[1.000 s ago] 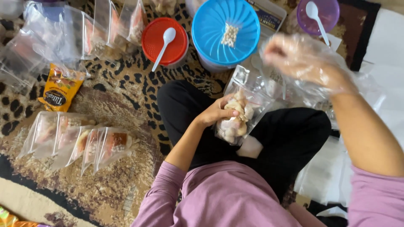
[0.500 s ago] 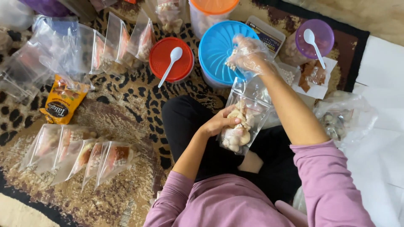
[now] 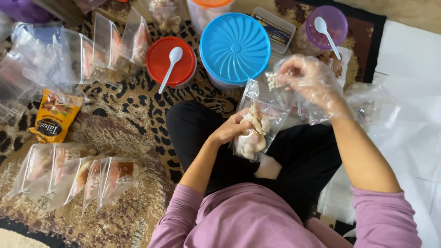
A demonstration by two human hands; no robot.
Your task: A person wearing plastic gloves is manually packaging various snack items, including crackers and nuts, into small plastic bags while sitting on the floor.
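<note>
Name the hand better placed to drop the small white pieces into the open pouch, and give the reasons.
Right. The gloved right hand already pinches the small white pieces just above the clear pouch; the left hand is busy gripping that pouch.

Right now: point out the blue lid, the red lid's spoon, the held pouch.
blue lid (image 3: 234,47), head view, ribbed centre.
white spoon (image 3: 170,64), head view, handle on red lid.
clear pouch (image 3: 257,131), head view, filled front.

Mauve sleeves, black trousers, clear glove on right hand (image 3: 308,78).
</note>
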